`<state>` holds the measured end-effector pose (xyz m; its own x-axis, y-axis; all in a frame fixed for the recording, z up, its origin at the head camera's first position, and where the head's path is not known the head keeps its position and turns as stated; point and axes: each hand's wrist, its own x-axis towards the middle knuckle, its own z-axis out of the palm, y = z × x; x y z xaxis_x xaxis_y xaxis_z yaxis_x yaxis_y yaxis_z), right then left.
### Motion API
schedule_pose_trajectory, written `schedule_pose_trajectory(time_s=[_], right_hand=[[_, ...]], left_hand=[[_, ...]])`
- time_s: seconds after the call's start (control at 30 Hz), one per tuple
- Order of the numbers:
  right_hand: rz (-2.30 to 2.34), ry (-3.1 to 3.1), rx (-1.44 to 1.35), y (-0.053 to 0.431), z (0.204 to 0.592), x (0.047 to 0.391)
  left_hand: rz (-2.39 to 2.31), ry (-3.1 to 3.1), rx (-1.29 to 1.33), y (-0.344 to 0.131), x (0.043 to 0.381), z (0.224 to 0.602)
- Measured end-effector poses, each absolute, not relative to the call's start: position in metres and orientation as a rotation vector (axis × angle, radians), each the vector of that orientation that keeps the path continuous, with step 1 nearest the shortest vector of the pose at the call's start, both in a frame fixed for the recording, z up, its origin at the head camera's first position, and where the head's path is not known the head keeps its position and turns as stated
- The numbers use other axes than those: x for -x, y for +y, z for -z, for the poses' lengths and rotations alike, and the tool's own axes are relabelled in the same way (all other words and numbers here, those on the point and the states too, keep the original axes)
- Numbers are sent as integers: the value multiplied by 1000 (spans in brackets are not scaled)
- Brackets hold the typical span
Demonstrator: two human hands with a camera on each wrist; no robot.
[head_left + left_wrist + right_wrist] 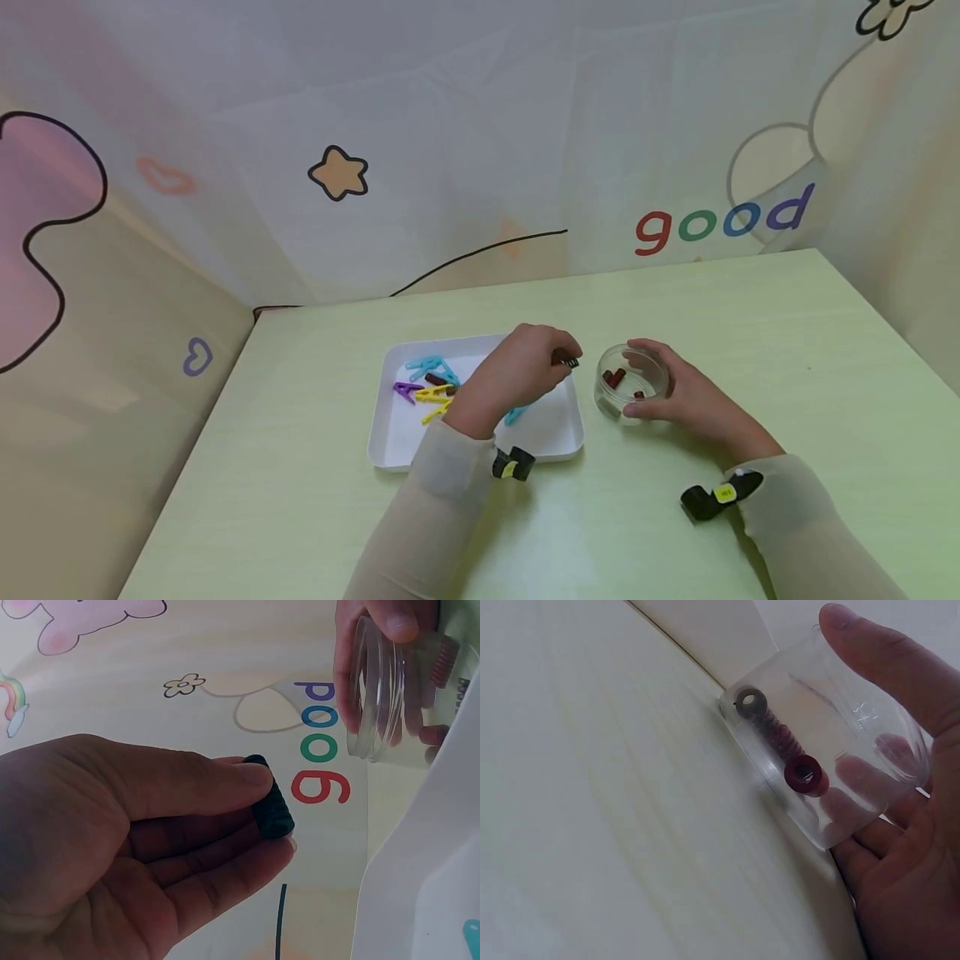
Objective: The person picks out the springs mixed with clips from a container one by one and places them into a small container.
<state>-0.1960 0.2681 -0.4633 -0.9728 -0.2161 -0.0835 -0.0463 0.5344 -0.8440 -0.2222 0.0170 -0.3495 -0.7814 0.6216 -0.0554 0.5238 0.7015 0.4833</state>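
Note:
My left hand (517,375) is above the right side of a white tray (551,429), pinching a small dark ribbed tube (271,802) between thumb and fingers. With my right hand (693,396) I grip a clear round jar (601,393), thumb on one side and fingers on the other. Inside the jar lie several dark red ribbed tubes (617,378), one end showing a round hole in the right wrist view. Blue clips (426,364), yellow clips (433,395) and a purple clip (406,390) lie in the tray, beside a dark brown piece (435,379). My left hand hides part of the tray.
Tray and jar stand side by side on a pale green table (720,317). A printed cloth backdrop (465,150) rises behind the table and along its sides. Each wrist has a black strap with a small camera.

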Motion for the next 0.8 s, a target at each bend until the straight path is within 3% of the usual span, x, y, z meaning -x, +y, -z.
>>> schedule_pose_trajectory(time_s=[0.8], right_hand=[[1442, 2576, 231, 267, 463, 196]], left_hand=[[-680, 2737, -1049, 29, 220, 358]])
